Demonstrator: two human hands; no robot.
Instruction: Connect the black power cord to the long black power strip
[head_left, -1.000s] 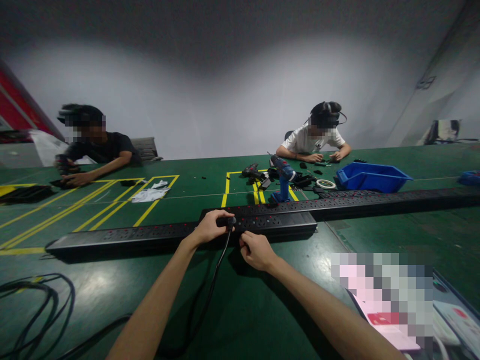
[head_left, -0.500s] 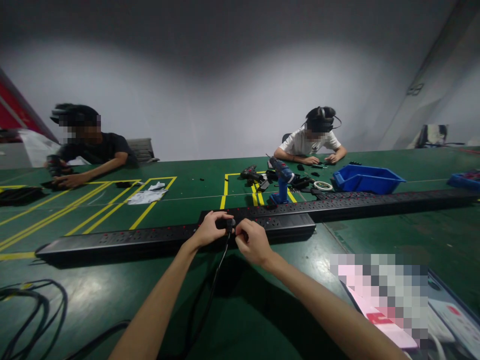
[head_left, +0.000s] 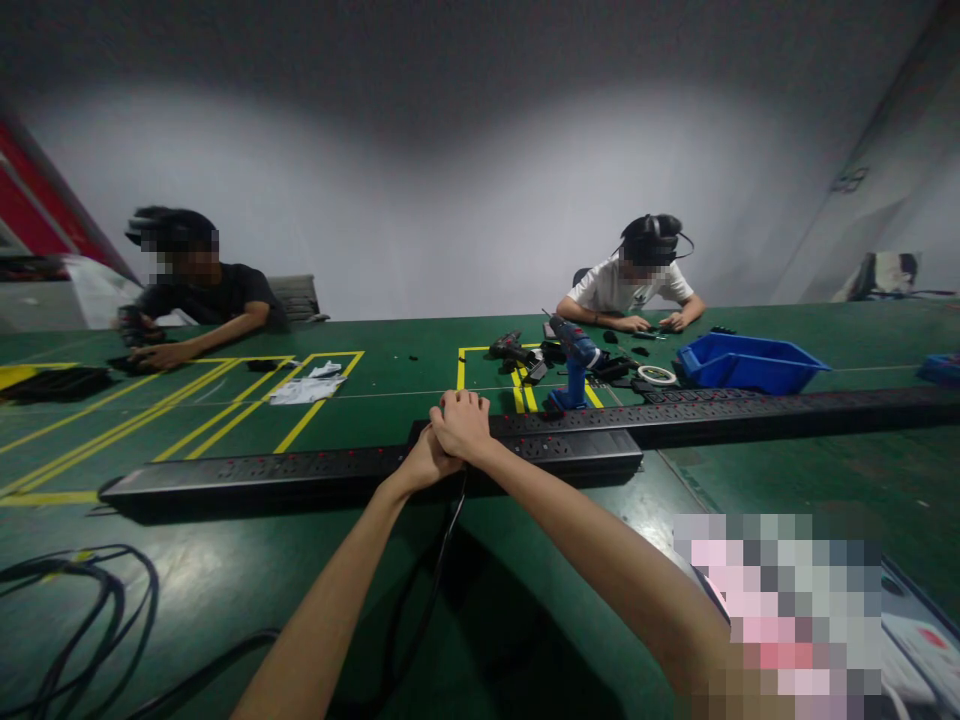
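Observation:
A long black power strip (head_left: 262,470) lies across the table before me, with a row of sockets and small red switches on top. My left hand (head_left: 426,465) is closed at its right half, around a power plug hidden by my hands. A black cable (head_left: 451,522) comes out below them and runs down toward me. My right hand (head_left: 463,425) lies over my left, its fingers bent and wrapped across the top. What the right fingertips touch is hidden.
Behind lies another long power strip (head_left: 720,415). Beyond it are a blue cordless drill (head_left: 576,362), a tape roll (head_left: 656,375) and a blue bin (head_left: 750,362). Coiled cables (head_left: 112,610) lie at left. Two people work across the green table (head_left: 390,400).
My right hand has moved from beside the plug up and left, onto my left hand. The plug, visible between my hands before, is now covered. The view has shifted slightly.

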